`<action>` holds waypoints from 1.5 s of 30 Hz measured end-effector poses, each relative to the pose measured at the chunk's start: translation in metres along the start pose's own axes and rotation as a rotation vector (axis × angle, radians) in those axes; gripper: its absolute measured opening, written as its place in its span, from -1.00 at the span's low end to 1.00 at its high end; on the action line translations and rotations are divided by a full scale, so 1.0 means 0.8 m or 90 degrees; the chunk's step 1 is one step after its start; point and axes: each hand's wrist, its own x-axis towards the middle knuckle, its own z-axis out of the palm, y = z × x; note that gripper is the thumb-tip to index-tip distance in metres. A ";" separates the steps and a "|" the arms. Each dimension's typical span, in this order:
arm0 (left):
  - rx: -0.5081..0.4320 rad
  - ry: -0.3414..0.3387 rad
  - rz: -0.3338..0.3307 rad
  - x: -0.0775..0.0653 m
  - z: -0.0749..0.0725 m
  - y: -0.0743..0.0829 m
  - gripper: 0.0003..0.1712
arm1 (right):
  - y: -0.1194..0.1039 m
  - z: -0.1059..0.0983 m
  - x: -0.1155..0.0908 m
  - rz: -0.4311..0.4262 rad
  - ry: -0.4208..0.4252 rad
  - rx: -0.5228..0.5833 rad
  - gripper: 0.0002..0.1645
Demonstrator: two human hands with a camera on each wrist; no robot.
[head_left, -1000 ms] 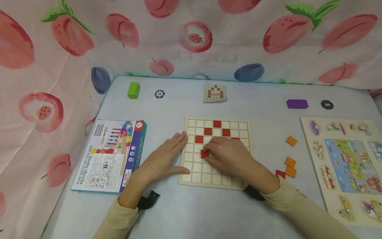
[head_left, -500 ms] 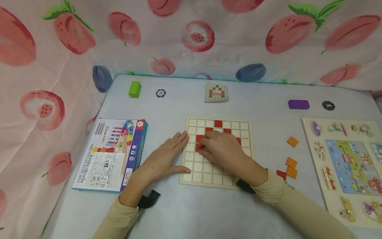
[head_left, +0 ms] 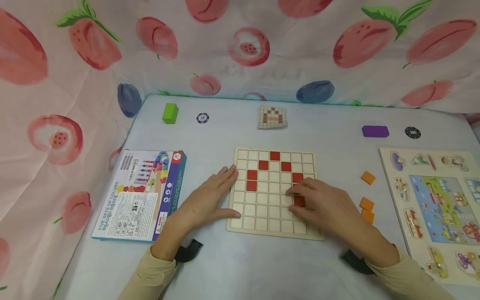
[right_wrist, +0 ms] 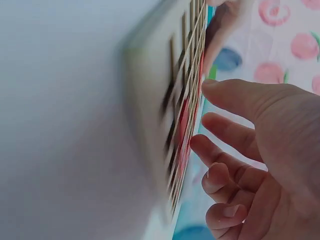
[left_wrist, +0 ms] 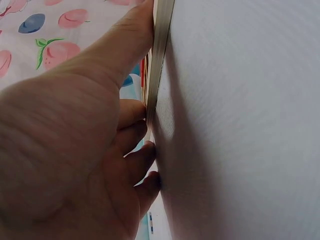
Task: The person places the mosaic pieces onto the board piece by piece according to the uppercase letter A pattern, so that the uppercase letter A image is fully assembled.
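A wooden grid board (head_left: 243, 229) lies in the middle of the table with several red square tiles, such as the red tile (head_left: 275, 156), set in its cells in a peaked pattern. My left hand (head_left: 202, 198) rests flat at the board's left edge, fingers extended and thumb on the lower left corner. In the left wrist view its fingertips touch the board's side. My right hand (head_left: 326, 204) hovers over the board's right side, thumb and fingers apart, holding nothing. Below its fingers a red tile (head_left: 299, 201) shows in a cell. In the right wrist view the fingers (right_wrist: 215, 127) are spread.
A pattern card (head_left: 271, 117) lies behind the board. Orange tiles (head_left: 368, 178) lie to the right, before a picture puzzle (head_left: 391, 200). A boxed bead set (head_left: 138, 196) sits left. Green block (head_left: 170, 113), purple block (head_left: 375, 131) and two chips (head_left: 203, 118) stand farther back.
My right hand placed a red tile in the left column below another, let it go, and moved right across the board. It now hides the loose red tile. My left hand stayed put.
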 end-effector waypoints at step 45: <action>0.005 0.012 0.010 -0.002 0.001 -0.003 0.27 | -0.059 0.034 0.033 -0.175 0.088 -0.019 -0.69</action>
